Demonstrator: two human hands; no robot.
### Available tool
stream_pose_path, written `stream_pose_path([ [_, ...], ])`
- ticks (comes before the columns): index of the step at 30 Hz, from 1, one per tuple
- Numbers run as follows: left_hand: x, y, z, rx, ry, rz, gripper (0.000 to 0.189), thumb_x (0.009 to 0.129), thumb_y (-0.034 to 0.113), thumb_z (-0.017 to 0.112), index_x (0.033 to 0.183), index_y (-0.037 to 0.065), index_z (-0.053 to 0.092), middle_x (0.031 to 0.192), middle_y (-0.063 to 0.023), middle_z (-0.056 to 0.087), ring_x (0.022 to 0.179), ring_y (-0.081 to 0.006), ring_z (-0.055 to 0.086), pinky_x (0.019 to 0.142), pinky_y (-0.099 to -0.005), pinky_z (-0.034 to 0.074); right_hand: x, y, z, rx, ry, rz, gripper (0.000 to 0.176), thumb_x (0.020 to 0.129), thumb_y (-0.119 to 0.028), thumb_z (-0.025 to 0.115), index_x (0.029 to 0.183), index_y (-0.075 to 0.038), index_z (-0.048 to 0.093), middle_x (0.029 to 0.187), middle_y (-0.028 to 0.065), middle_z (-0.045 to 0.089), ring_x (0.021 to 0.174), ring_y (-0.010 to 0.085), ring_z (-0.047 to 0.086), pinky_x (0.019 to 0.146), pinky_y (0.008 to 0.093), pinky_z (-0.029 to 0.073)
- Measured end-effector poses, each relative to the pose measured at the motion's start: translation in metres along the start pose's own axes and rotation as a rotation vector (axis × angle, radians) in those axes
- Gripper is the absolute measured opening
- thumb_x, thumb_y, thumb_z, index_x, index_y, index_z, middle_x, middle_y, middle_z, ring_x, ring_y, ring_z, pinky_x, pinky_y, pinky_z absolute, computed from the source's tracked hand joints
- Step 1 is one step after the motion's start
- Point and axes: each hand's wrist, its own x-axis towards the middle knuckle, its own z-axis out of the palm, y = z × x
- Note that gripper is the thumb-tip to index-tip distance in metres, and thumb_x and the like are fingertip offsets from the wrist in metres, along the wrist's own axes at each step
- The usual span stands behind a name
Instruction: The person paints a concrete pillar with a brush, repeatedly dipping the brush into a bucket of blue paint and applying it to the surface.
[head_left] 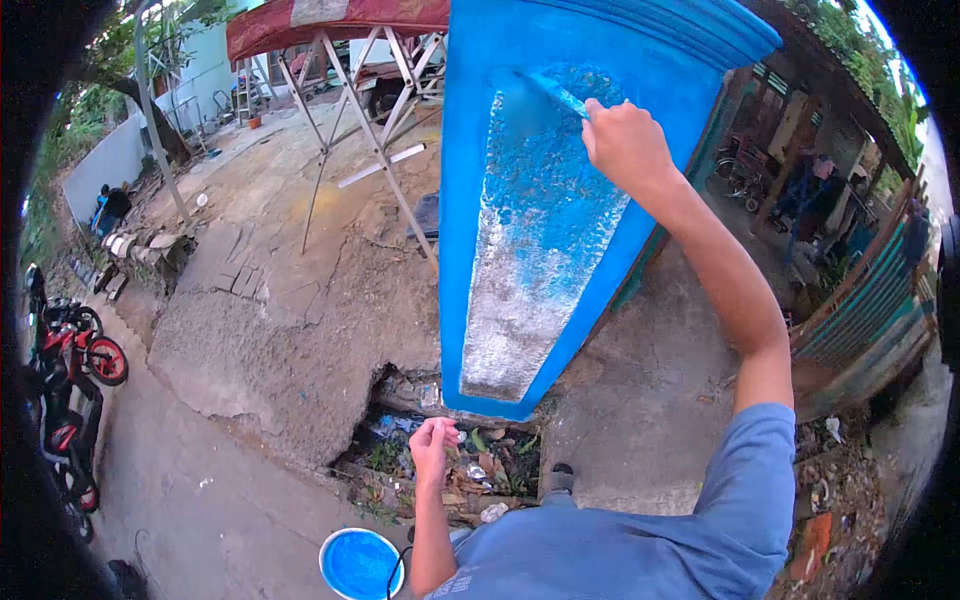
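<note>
- Gripping a brush (555,95), the right hand (625,140) has all its fingers closed tight around the handle. The bristle end is pressed against the pillar (470,250).
- The brush meets the pillar high up, at the top of a rough grey patch (515,310) that is only partly covered in blue. The faces around the patch are fully blue.
- The right arm is stretched out almost straight, up and forward from a blue sleeve, with the wrist level with the brush.
- The left hand (433,447) has its fingers curled loosely inward, and nothing can be seen in them. It touches nothing.
- The left forearm is raised, and the hand hangs in the air in front of the pillar's foot, above the debris (490,475) lying there.
- A paint tub (358,563) of blue paint stands on the ground just beside the left forearm.
- A red motorcycle (75,350) is parked well apart at the left edge.
</note>
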Motion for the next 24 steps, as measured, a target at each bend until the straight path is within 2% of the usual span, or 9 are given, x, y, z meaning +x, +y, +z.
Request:
stream_pose_path([
  [5,0.004,0.005,0.007,0.003,-0.041,-0.014,0.026,0.09,0.021,0.048,0.086,-0.001,0.059,0.07,-0.0044,0.059,0.058,-0.0094,0.054,0.053,-0.0213,0.043,-0.015,0.043,0.009,-0.095,-0.042,0.02,0.012,0.077,-0.009,0.051,0.074,0.001,0.058,0.07,0.0194,0.06,0.066,0.0359,0.062,0.056,0.0443,0.051],
  [10,0.014,-0.001,0.011,0.011,-0.06,-0.029,0.027,0.089,0.024,0.049,0.085,-0.001,0.06,0.069,-0.0042,0.059,0.059,-0.0085,0.053,0.054,-0.0209,0.041,-0.026,0.059,-0.017,-0.162,0.074,0.019,0.012,0.076,-0.006,0.049,0.07,0.0,0.058,0.068,0.0187,0.059,0.065,0.0342,0.062,0.055,0.0434,0.051],
  [14,0.02,0.005,0.025,0.058,-0.116,-0.048,0.028,0.09,0.024,0.049,0.085,-0.001,0.06,0.069,-0.0043,0.059,0.059,-0.0086,0.053,0.055,-0.0209,0.042,-0.024,0.084,-0.008,-0.216,0.05,-0.003,0.009,0.073,-0.006,0.051,0.07,0.0,0.058,0.068,0.0188,0.059,0.065,0.034,0.062,0.055,0.0431,0.051],
  [21,0.025,-0.002,0.03,0.085,-0.128,0.003,0.03,0.092,0.026,0.044,0.085,0.0,0.056,0.068,-0.0037,0.058,0.056,-0.0088,0.052,0.052,-0.0209,0.041,-0.031,0.075,-0.024,-0.206,0.004,0.05,0.011,0.073,-0.006,0.051,0.068,0.0,0.058,0.068,0.0195,0.059,0.065,0.0341,0.062,0.055,0.0425,0.051],
  [24,0.025,-0.007,0.028,0.077,-0.131,-0.021,0.03,0.092,0.026,0.044,0.086,-0.001,0.057,0.068,-0.0039,0.058,0.057,-0.0088,0.052,0.052,-0.0209,0.041,-0.028,0.075,-0.02,-0.175,0.059,0.033,0.011,0.073,-0.007,0.051,0.068,0.0,0.057,0.069,0.0198,0.059,0.066,0.0345,0.062,0.055,0.0426,0.051],
])
